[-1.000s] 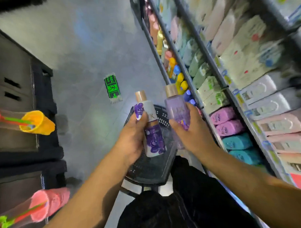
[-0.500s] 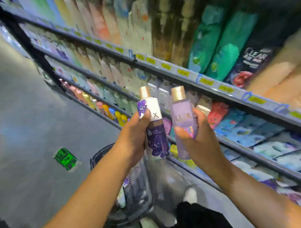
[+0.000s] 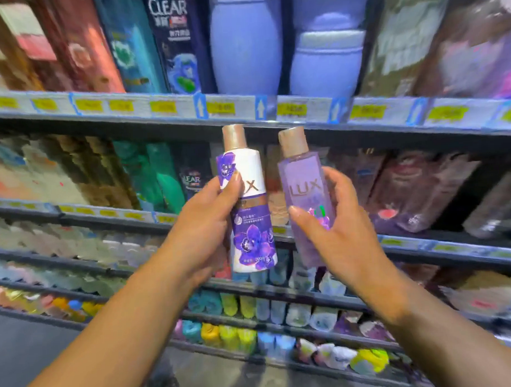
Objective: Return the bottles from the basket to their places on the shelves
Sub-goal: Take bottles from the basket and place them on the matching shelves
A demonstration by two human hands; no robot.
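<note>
Light is bright and even, shadows faint. The gripped white bottle [image 3: 253, 239] and purple bottle [image 3: 305, 188] look sharp; shelves [image 3: 390, 110] behind them smear blockily.

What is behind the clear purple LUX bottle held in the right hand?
Blurred dark red bottles on the middle shelf stand behind the purple LUX bottle. The bottle and the right hand cover whatever sits directly behind them.

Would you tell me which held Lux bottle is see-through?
The lilac bottle in the right hand; the white, purple-flowered bottle in the left hand is opaque.
</note>
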